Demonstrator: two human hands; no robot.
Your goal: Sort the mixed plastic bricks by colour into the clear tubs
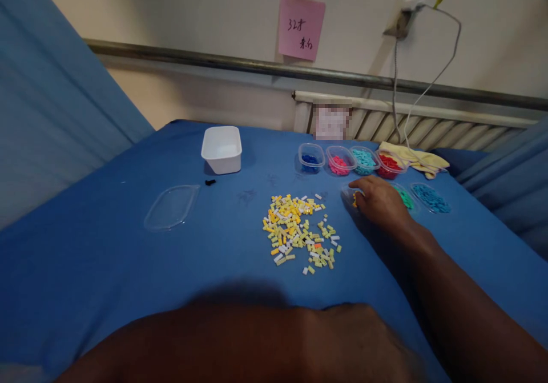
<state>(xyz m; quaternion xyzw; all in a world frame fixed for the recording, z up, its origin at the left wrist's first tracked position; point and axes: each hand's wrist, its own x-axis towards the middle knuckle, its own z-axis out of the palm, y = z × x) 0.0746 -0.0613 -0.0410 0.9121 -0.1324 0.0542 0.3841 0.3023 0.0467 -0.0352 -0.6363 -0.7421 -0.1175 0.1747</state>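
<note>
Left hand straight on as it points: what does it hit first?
Probably the right forearm; the left hand is blurred and depth is unclear, so it might pass clear.

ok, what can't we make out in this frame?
All in the head view:
yellow-piece tub: mostly covered by the right hand.
Anything pinched in the right hand: hidden by the hand itself.
Green pieces: partly hidden behind the right hand.
Left hand: motion-blurred, fingers indistinct.
Lower sheet: pixelated, unreadable.
</note>
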